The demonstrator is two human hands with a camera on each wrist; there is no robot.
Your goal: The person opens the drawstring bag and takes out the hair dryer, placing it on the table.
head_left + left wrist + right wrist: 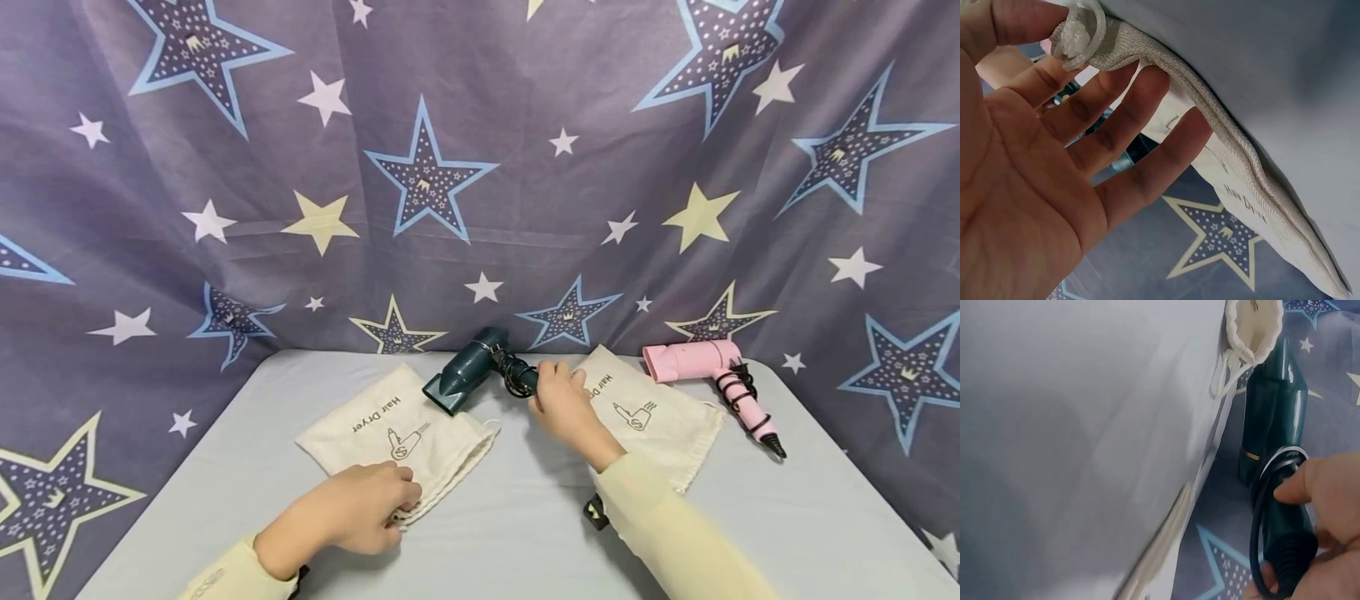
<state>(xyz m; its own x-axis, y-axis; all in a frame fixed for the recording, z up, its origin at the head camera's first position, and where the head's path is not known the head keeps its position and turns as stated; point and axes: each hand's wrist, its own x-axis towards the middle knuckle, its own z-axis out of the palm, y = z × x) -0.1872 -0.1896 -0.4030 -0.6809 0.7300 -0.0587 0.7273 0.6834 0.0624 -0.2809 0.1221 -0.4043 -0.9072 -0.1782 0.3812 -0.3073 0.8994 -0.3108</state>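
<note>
My right hand [562, 404] grips the handle of a dark green hair dryer [467, 372], its black cord wound around the handle. The dryer's nozzle points to the lower left, close over the back corner of a cream drawstring bag [367, 415] printed "Hair Dryer". At that bag's mouth, my left hand [356, 508] pinches the edge near the knotted drawstring [1077, 39]. In the right wrist view, the bag's mouth [1254, 331] gapes, and thumb and fingers wrap the dryer's handle [1288, 519].
A second cream bag [660, 417] with the same print lies flat to the right, partly behind my right forearm. Beyond it is a pink hair dryer [693, 360] with a black cord around its handle. A star-patterned curtain [525, 208] hangs behind the grey-covered table [525, 533].
</note>
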